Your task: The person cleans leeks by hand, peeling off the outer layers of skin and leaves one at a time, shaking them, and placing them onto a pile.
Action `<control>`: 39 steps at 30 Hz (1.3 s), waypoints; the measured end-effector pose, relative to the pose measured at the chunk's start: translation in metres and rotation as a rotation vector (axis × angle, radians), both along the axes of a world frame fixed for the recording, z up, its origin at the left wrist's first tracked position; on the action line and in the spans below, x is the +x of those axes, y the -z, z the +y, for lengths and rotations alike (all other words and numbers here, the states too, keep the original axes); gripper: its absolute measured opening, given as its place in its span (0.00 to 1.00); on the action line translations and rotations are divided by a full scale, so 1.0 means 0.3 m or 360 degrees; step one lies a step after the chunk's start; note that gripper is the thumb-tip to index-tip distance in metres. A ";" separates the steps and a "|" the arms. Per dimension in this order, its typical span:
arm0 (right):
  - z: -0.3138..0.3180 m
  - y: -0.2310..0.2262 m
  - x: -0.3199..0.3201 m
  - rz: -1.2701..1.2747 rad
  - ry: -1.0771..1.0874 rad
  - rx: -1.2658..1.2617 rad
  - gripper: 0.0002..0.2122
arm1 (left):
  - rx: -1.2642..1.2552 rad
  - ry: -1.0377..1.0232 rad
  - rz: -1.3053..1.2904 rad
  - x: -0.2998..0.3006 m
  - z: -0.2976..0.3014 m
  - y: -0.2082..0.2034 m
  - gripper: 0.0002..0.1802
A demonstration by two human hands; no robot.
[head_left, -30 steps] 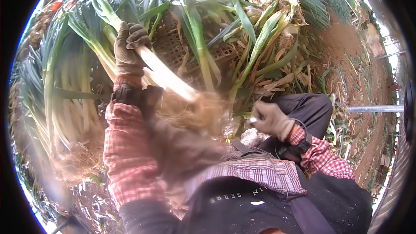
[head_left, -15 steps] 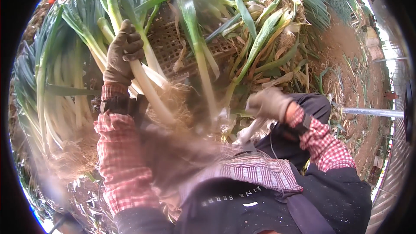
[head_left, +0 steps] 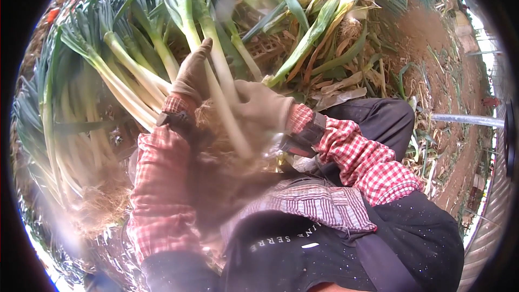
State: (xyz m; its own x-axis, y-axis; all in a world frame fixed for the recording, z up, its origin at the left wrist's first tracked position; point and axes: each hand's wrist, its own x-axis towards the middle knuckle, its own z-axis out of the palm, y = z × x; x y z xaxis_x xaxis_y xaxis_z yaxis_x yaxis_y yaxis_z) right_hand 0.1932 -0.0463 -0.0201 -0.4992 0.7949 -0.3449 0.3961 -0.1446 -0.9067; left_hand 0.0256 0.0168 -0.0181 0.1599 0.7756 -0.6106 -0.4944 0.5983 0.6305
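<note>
Both my hands wear brownish work gloves. My left hand (head_left: 193, 74) is closed around a leek (head_left: 226, 111) with a long white stalk and green leaves pointing away from me; part of its grip hides behind the stalk. From the right, my right hand (head_left: 262, 104) closes on a second leek (head_left: 217, 57) beside it, its fingertips partly hidden. Against my left wrist lean several more leeks (head_left: 138, 78), leaves up and away. Tangled roots below the hands are blurred.
At far left stands a thick bunch of leeks (head_left: 67, 135) with hairy roots (head_left: 100, 208). A heap of stripped, yellowing leaves (head_left: 330, 48) lies beyond my right hand, partly over a perforated brown crate (head_left: 265, 51). Bare soil (head_left: 448, 130) and a metal pole (head_left: 467, 120) are at right.
My right hand has moved left from near my knee onto a leek. My left hand has shifted right and nearer, and the leeks beside it have moved.
</note>
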 end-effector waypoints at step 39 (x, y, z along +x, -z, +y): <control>0.472 0.153 0.424 0.1191 0.0916 0.0338 0.16 | 0.0484 0.0944 0.0247 0.128 -0.236 -0.248 0.21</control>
